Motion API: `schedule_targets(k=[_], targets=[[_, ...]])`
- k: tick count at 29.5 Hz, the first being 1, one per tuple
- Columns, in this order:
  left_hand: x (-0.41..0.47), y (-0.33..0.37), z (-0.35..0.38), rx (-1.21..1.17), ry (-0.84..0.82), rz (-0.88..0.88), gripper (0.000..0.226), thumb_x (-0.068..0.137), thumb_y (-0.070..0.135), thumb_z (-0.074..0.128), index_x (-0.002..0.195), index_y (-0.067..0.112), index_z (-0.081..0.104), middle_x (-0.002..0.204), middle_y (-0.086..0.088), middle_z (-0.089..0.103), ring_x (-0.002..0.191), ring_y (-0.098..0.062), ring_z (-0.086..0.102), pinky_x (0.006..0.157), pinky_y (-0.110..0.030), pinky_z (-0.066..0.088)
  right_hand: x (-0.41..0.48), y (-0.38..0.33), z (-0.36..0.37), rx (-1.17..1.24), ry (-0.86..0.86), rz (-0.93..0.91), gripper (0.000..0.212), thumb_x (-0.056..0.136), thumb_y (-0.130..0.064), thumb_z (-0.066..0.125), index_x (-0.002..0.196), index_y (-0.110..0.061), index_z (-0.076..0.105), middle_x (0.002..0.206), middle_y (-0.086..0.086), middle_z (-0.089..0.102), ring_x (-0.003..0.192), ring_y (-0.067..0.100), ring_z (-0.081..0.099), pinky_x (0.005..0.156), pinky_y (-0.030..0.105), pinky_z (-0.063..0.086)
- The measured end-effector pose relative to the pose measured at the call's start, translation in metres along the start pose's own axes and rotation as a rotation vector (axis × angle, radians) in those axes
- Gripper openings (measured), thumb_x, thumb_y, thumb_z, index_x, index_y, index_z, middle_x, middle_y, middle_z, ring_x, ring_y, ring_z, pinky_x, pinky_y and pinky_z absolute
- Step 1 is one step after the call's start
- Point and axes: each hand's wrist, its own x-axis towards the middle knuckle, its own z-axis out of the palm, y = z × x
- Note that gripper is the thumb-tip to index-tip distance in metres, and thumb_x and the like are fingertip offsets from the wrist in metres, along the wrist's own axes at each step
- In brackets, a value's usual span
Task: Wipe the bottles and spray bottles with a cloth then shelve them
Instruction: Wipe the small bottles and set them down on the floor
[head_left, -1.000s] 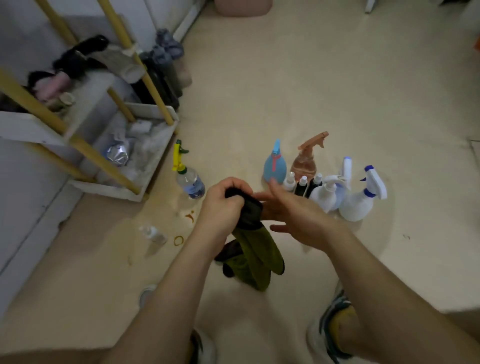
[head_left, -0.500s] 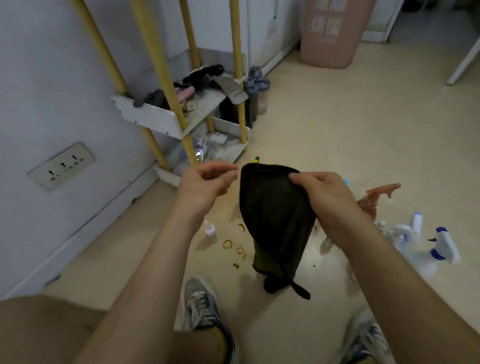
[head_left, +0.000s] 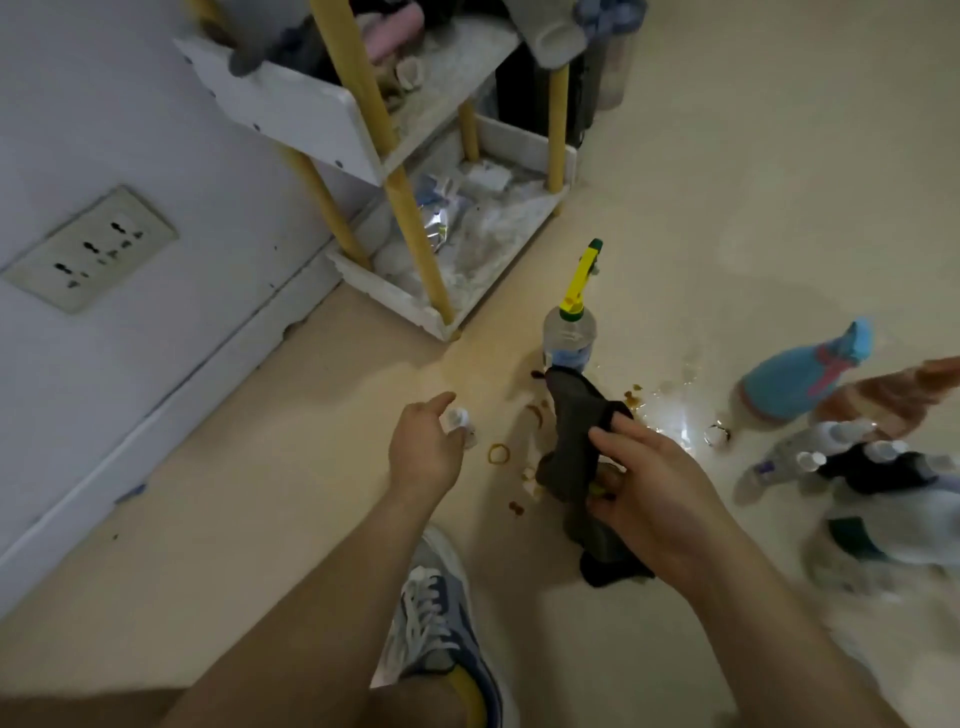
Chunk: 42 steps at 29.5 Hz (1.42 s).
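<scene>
My right hand grips a dark olive cloth that hangs over the floor. My left hand reaches down with relaxed fingers, right over a small white-capped bottle standing on the floor; I cannot tell if it touches it. A clear bottle with a yellow sprayer stands just behind the cloth. At the right, blurred, stand a blue spray bottle, a brown spray bottle and several small and white spray bottles.
A white shelf with yellow posts stands against the wall at upper left, its lower tray holding crumpled bags. Brown stains and a ring mark the floor. My shoe is below the hands. A wall socket sits at left.
My left hand has let go of the cloth and dropped toward the small bottle. My right hand lowered the cloth, now bunched. The view tilted down toward the floor.
</scene>
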Motion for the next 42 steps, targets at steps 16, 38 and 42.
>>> schedule_targets(k=[16, 38, 42], targets=[[-0.035, 0.054, -0.047, -1.138, 0.275, -0.373, 0.017, 0.081, 0.003, 0.076, 0.098, 0.002, 0.074, 0.085, -0.010, 0.074, 0.078, -0.021, 0.073, 0.073, -0.028, 0.059, 0.013, -0.001, -0.012, 0.656, -0.253, 0.025, 0.116, 0.024, -0.002, 0.099, 0.132, -0.016, 0.059, 0.127, 0.017, 0.064, 0.107, 0.021, 0.069, 0.065, 0.023, 0.059], [-0.233, 0.148, -0.101, -0.592, 0.315, 0.448, 0.041, 0.076, 0.010, 0.080, 0.089, 0.046, 0.068, 0.083, 0.019, 0.070, 0.078, 0.002, 0.067, 0.069, -0.009, 0.050, -0.133, -0.059, 0.010, 0.197, 0.120, -0.510, 0.024, 0.097, -0.024, 0.057, 0.114, -0.009, 0.063, 0.103, 0.016, 0.070, 0.088, 0.027, 0.070, 0.076, 0.041, 0.059], [-0.232, 0.159, -0.106, -0.531, 0.222, 0.395, 0.020, 0.085, 0.016, 0.073, 0.100, 0.030, 0.075, 0.081, 0.021, 0.068, 0.079, 0.005, 0.065, 0.068, -0.009, 0.049, -0.147, -0.026, 0.012, 0.217, -0.125, -0.449, 0.029, 0.094, -0.013, 0.061, 0.122, -0.019, 0.059, 0.105, 0.019, 0.072, 0.093, 0.035, 0.071, 0.071, 0.042, 0.061]])
